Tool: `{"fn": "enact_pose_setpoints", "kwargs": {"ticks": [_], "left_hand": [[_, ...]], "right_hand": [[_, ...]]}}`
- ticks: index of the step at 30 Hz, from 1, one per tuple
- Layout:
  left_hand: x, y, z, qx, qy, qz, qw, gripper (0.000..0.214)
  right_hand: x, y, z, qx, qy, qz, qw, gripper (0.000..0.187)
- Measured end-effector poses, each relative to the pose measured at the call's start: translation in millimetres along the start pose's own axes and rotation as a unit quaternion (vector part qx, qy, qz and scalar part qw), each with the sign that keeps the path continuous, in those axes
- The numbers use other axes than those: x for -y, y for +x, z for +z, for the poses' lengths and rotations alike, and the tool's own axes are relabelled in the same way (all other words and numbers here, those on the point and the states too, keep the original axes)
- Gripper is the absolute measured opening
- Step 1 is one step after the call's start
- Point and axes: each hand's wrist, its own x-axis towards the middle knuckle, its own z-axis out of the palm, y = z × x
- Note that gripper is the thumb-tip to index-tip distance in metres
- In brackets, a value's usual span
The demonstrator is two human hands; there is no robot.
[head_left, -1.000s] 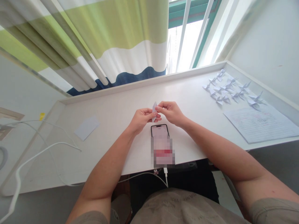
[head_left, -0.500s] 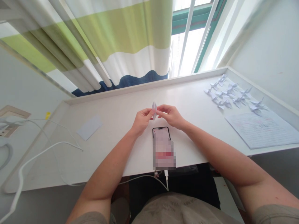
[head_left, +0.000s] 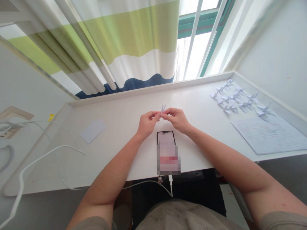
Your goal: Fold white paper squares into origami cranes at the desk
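Observation:
A small pale-blue folded paper crane (head_left: 163, 109) is pinched at chest height above the desk, its two thin points sticking up. My left hand (head_left: 147, 124) holds it from the left with thumb and fingers. My right hand (head_left: 176, 120) grips it from the right, and the fingertips of both hands nearly meet under the paper. Below my hands, a smartphone (head_left: 166, 152) lies on the white desk (head_left: 124, 159), with its screen pixelated and a white cable at its lower end.
Several finished paper cranes (head_left: 237, 100) stand at the desk's right end, beside a lined, handwritten sheet (head_left: 267, 135). A blank paper slip (head_left: 92, 131) lies left. White cables (head_left: 48, 156) trail across the left side. A raised lip and striped curtain (head_left: 134, 54) edge the far side.
The narrow folded paper now shows two thin points spreading apart at its top. My hands have drawn slightly closer around it.

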Motion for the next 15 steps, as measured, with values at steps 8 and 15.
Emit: {"fn": "enact_pose_setpoints", "kwargs": {"ticks": [8,15], "left_hand": [[-2.9,1.5,-6.4,0.043,-0.049,-0.005,0.998,0.034],[-4.2,2.1,-8.7,0.047,-0.015,0.016,0.999,0.03]], "right_hand": [[3.1,-0.6,1.3,-0.008,-0.011,-0.02,1.0,0.046],[4.4,-1.2,-1.9,-0.006,-0.029,-0.001,1.0,0.045]]}}
